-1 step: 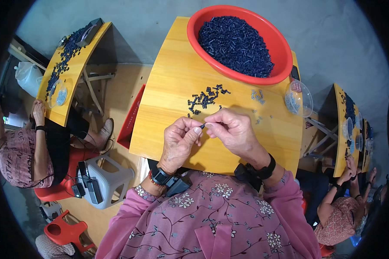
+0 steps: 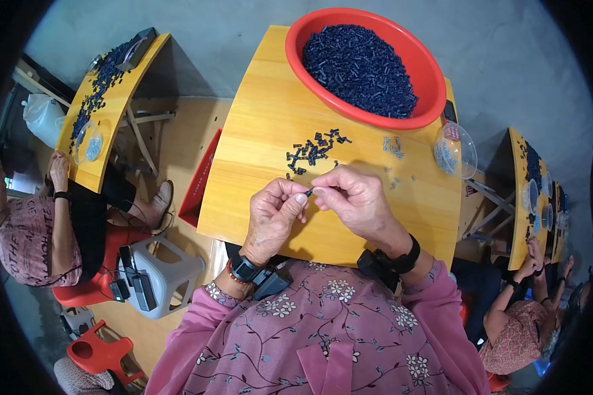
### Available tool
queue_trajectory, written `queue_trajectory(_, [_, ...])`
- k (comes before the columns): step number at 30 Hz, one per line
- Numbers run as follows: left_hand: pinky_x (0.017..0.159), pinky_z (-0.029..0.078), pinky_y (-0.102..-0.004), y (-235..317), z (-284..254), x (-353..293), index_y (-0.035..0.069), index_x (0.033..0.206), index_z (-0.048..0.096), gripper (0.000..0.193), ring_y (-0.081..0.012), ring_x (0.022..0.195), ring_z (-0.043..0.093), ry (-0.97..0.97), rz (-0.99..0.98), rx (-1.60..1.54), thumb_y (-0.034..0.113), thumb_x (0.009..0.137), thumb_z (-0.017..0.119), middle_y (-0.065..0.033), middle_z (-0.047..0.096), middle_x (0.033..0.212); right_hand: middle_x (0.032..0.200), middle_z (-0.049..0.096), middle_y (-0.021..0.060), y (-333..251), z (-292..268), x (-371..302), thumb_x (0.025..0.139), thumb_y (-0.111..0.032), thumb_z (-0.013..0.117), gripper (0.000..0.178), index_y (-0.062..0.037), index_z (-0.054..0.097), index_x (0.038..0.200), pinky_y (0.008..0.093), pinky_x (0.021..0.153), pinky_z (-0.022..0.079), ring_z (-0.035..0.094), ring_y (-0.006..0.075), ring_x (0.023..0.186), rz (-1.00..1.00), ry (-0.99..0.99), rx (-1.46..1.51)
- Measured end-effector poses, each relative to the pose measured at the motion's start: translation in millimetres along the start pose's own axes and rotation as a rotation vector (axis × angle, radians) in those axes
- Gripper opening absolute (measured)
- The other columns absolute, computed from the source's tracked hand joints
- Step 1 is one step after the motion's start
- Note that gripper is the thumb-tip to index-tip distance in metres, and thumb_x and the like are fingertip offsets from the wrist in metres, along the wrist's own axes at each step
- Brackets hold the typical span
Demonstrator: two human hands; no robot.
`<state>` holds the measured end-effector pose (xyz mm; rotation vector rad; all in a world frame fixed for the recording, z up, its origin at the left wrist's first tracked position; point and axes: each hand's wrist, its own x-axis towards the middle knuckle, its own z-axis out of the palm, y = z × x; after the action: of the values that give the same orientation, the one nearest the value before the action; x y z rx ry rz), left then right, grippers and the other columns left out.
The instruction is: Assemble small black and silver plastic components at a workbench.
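Over the near part of the yellow table, my left hand pinches a small dark plastic piece between thumb and forefinger. My right hand meets it there, its thumb and fingers closed together at the piece's right side; whatever lies between those fingertips is too small to make out. Just beyond my hands lies a loose pile of similar dark pieces. To the right of it is a small scatter of silvery screw-like parts.
A large red basin full of dark pieces stands at the far side. Clear plastic bowls with silvery parts sit at the right edge. A red box is left of the table. People work at tables on both sides; a grey stool stands left.
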<state>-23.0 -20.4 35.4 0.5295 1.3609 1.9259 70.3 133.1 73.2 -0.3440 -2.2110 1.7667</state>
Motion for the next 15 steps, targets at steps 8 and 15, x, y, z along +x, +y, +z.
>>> queue_trajectory(8, [0.058,0.052,-0.0243,0.5,-0.2,-1.5,-0.001,0.097,0.059,0.010,-0.0085,0.063,0.056,0.007,-0.002,0.018,0.009,0.095,0.063,-0.0034,0.061,0.077,0.076,0.064,0.0086,0.2,3.0,1.6,0.088,0.002,0.064,0.003,0.0029,0.064,0.090,0.0285,0.057,0.050,0.063,0.0140,0.063,-0.206,0.040,-0.172])
queue_trajectory(15, [0.057,0.048,-0.0221,-2.3,2.9,-4.1,-0.001,0.098,0.059,0.008,-0.0066,0.062,0.054,0.041,-0.045,-0.095,0.007,0.096,0.061,-0.0021,0.060,0.076,0.075,0.063,0.0068,-1.5,0.6,5.7,0.089,0.002,0.062,0.003,0.0024,0.064,0.091,0.0277,0.058,0.051,0.063,0.0122,0.065,-0.047,-0.056,-0.011])
